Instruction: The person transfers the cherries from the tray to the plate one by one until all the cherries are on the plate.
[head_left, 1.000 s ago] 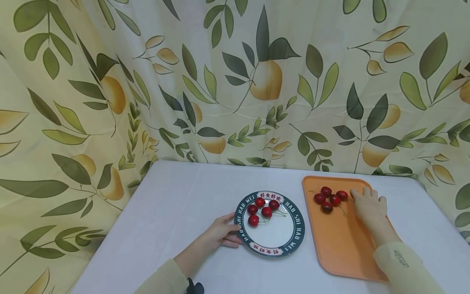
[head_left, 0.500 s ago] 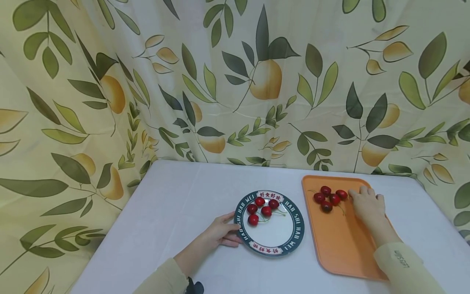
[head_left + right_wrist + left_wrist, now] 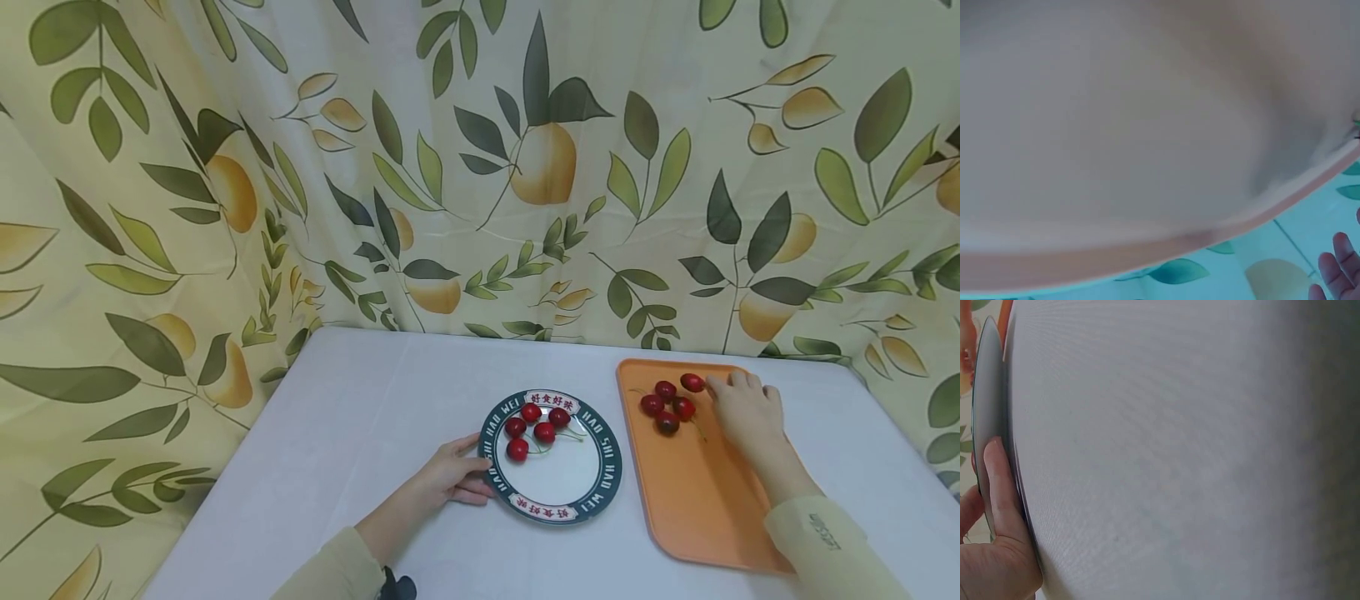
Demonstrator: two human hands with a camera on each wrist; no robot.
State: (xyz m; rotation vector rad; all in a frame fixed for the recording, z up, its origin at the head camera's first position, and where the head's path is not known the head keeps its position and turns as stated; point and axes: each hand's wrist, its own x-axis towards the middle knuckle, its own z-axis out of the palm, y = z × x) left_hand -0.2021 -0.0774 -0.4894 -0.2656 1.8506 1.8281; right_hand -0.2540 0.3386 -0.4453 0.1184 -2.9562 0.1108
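Note:
My left hand (image 3: 448,475) grips the left rim of a white plate (image 3: 555,482) with a dark green lettered border, thumb above and fingers beneath. The left wrist view shows the plate (image 3: 990,387) edge-on, its rim tilted up off the cloth. Several red cherries with stems (image 3: 544,432) lie on the plate. Over the orange tray (image 3: 697,508), my right hand (image 3: 750,417) pinches a cherry (image 3: 692,382) at its stem side; the stem itself is hidden by the fingertips. Several other cherries (image 3: 667,423) lie clustered on the tray below it.
A white cloth covers the table (image 3: 390,392). Behind it hangs a curtain (image 3: 480,233) printed with leaves and fruit. The orange tray has a raised rim and stands just right of the plate. A dark object (image 3: 397,587) shows by the left sleeve.
The cherry at my right fingertips has shifted up and slightly left, away from the cluster, along with my hand. My left hand and the plate have stayed in place.

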